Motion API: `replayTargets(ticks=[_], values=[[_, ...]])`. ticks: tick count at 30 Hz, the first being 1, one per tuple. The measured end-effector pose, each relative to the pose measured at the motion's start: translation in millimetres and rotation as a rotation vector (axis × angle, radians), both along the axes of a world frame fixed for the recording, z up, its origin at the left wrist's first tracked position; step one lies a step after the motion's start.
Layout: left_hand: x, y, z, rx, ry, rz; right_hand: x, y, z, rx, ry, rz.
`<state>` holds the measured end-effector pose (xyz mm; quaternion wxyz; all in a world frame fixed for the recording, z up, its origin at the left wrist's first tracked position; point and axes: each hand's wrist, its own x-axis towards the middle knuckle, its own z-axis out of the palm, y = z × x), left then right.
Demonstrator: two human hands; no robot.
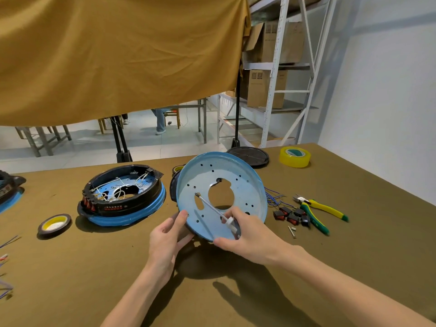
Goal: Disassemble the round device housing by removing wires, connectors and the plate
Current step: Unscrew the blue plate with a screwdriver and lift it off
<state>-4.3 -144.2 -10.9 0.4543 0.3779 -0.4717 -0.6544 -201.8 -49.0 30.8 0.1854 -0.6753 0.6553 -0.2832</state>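
Round blue plate (pixel 238 182), dished and pierced with small holes and one large central opening, is held tilted above the surface (pixel 236 291), its inner face turned toward the camera.

Head view: the left hand (pixel 165 241) is curled on the plate's lower left rim, thumb on the inner face and fingers behind. The right hand (pixel 245 232) is closed on the lower right rim and also pinches the white end of a thin white-sleeved wire (pixel 210 205), which runs up and leftward across the plate to a slot. Just behind the plate a dark part is partly hidden; what it is cannot be told.

Left of the left hand, well apart, a second round housing (pixel 122 197) with a black ring, white wires and red switches rests on the surface, with a dark tape roll (pixel 54 224) in front of it. Right of the right hand lie loose blue wires (pixel 273 199), a cluster of black and red switches (pixel 292 217), and yellow-green cutters (pixel 318 213). Farther beyond sit a black round cover (pixel 249 155) and a yellow tape roll (pixel 295 156).

As a judgement, the wire appears to be the last thing attached. If it is pulled at an angle, its metal end could snag in the slot and the sleeve could tear. With the grip only at the rim, a sudden release could let the plate slip and drop onto the surface.
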Motion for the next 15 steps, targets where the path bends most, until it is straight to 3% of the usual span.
replayTargets(ticks=[4, 7, 11, 15], values=[[-2.7, 4.1, 6.5, -0.006, -0.027, 0.034, 5.6, 2.1, 0.1, -0.089, 0.243, -0.032], [-4.3, 5.8, 13.9, -0.002, -0.016, 0.026, 7.1, -1.2, 6.8, -0.200, 0.293, -0.121], [-3.7, 3.7, 28.6, 0.053, 0.178, -0.058, -5.0, -4.3, 32.2, -0.236, 0.157, -0.202], [-14.1, 2.0, 55.4, -0.039, 0.379, -0.173, -23.5, -2.0, 60.1, -0.295, -0.192, -0.209]])
